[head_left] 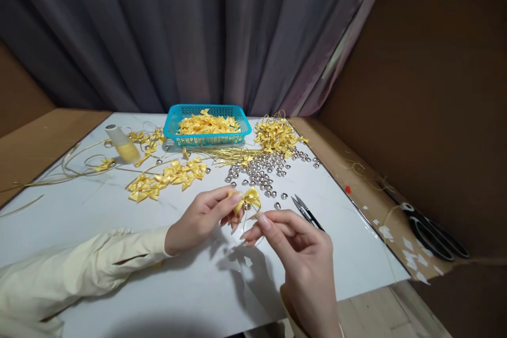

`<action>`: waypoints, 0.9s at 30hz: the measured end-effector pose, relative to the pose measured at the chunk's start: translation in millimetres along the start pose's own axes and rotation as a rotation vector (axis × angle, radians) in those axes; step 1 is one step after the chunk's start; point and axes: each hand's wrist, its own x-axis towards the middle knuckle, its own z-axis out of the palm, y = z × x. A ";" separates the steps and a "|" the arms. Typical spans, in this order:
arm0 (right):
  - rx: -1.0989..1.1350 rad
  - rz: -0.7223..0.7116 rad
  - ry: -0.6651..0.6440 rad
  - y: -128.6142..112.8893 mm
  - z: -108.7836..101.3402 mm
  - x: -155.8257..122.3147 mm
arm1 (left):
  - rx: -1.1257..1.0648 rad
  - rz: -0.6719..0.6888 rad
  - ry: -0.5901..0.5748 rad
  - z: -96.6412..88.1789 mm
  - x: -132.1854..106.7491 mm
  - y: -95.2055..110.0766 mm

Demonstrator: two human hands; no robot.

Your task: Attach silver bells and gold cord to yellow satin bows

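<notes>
My left hand (208,210) pinches a yellow ribbon bow (252,196) between thumb and fingers, above the white tabletop. A small silvery bead or bell (246,206) shows at the bow's middle. From there a thin gold cord hangs in a loop, and my right hand (297,245) closes thumb and forefinger on it. Loose silvery beads (257,171) lie just beyond the hands. Black thread snips (307,212) rest right behind my right hand.
A blue basket (208,141) of yellow bows stands at the back, with a pile of corded bows (277,136) to its right. More bows (170,177), gold cords (229,155) and a thread spool (122,143) lie around. Black scissors (430,232) sit on cardboard at right.
</notes>
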 end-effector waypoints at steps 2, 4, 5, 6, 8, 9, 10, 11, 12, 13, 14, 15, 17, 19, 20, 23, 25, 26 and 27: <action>-0.007 0.002 0.007 -0.3 0.2 -0.2 | -0.009 0.001 -0.006 -0.3 -0.5 -0.4; -0.017 0.005 0.011 -0.4 0.5 0.1 | -0.019 0.002 -0.012 -0.2 -0.8 -0.7; -0.020 0.004 0.011 -0.4 0.6 0.3 | -0.024 0.002 -0.015 -0.1 -0.9 -0.9; -0.020 0.002 0.012 -0.4 0.7 0.4 | -0.031 0.001 -0.018 0.0 -0.9 -1.2; -0.011 -0.002 0.007 -0.5 0.7 0.6 | -0.061 -0.006 -0.023 0.1 -0.8 -2.4; -0.006 -0.006 0.005 -0.6 0.7 0.6 | -0.083 -0.014 -0.025 0.0 -0.8 -3.2; -0.003 -0.008 0.003 -0.7 0.5 0.7 | -0.109 -0.022 -0.028 -0.1 -0.9 -4.0; -0.003 -0.012 0.003 -0.7 0.3 0.9 | -0.135 -0.032 -0.031 -0.3 -1.0 -4.8; -0.005 -0.016 0.003 -0.6 0.0 1.2 | -0.158 -0.042 -0.035 -0.6 -1.3 -5.4; -0.009 -0.022 0.000 -0.3 -0.5 1.5 | -0.176 -0.051 -0.039 -0.8 -1.7 -5.8; -0.013 -0.029 -0.008 0.2 -1.1 1.8 | -0.189 -0.056 -0.042 -1.1 -2.1 -6.0; -0.014 -0.036 -0.019 0.9 -1.7 2.2 | -0.199 -0.057 -0.047 -1.3 -2.6 -6.1; -0.011 -0.044 -0.042 2.7 -3.0 2.6 | -0.210 -0.053 -0.050 -1.5 -3.1 -6.1; 0.001 -0.045 -0.054 4.3 -3.9 2.7 | -0.214 -0.046 -0.051 -1.6 -3.1 -6.1; 0.005 -0.042 -0.053 4.8 -4.2 2.6 | -0.215 -0.044 -0.049 -1.5 -2.9 -6.2; 0.004 -0.040 -0.054 4.4 -4.1 2.5 | -0.206 -0.042 -0.048 -1.4 -2.0 -6.0; 0.001 -0.042 -0.059 3.2 -3.7 2.7 | -0.193 -0.039 -0.049 -1.3 -1.4 -5.1; 0.002 -0.044 -0.060 2.5 -3.5 3.0 | -0.184 -0.036 -0.050 -1.3 -1.3 -4.5; 0.004 -0.046 -0.065 1.9 -3.4 3.4 | -0.176 -0.033 -0.051 -1.3 -1.2 -3.8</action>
